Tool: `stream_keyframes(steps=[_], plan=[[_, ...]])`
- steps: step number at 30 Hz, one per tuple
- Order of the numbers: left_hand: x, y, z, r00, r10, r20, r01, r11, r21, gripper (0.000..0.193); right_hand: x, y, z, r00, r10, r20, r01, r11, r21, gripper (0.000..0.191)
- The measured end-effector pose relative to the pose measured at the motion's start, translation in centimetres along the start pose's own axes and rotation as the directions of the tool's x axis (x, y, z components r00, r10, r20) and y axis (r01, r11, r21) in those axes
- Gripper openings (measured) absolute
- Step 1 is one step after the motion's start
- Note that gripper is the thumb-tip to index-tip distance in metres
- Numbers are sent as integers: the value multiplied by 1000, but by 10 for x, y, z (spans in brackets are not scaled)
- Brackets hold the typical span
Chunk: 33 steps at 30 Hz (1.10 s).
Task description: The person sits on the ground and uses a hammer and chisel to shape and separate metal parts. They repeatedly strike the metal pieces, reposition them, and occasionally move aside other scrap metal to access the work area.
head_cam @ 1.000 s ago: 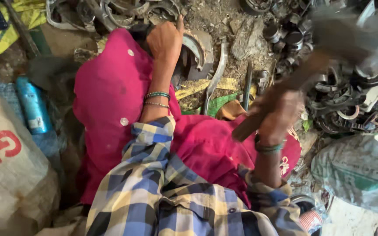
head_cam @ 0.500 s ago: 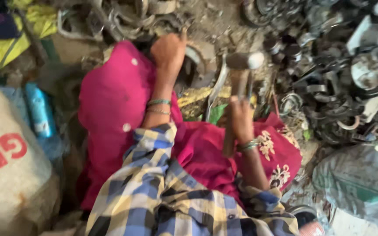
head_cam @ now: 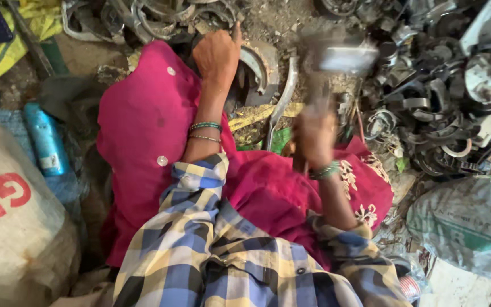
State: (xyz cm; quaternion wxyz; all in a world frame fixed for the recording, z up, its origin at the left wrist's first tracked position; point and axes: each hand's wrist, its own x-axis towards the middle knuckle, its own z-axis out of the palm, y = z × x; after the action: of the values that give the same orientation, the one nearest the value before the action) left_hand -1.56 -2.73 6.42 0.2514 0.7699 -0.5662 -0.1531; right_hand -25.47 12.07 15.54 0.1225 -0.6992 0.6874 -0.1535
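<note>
- We note the right hand (head_cam: 313, 135) clenched round the handle of a hammer (head_cam: 342, 59), its blurred head raised above the ground beside a bent metal strip (head_cam: 282, 99).
- The left hand (head_cam: 217, 54) rests on a curved metal piece (head_cam: 259, 68) lying on the dirt, fingers pressed down; we judge this steadies it.
- A scrap pile (head_cam: 444, 102) lies to the right; a blue bottle (head_cam: 44, 139) and a white sack (head_cam: 12, 227) to the left.
</note>
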Motion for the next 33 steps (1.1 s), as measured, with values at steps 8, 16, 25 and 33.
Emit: stream_keyframes(steps=[8,16,25,33], plan=[[0,3,2,999,16,-41,-16,1000,-14,66,-28,20,-14,912,376,166,-379,612,694,37],[-6,1,2,996,-5,-92,5,1000,-2,65,-1,-1,-91,984,-2,-179,177,-157,972,27],[8,0,-2,997,-14,-73,11,999,-39,68,-61,-2,27,925,258,280,-377,725,577,25],[-3,0,6,995,30,-94,-30,1000,-3,65,-39,-6,-79,937,106,-333,238,506,829,40]])
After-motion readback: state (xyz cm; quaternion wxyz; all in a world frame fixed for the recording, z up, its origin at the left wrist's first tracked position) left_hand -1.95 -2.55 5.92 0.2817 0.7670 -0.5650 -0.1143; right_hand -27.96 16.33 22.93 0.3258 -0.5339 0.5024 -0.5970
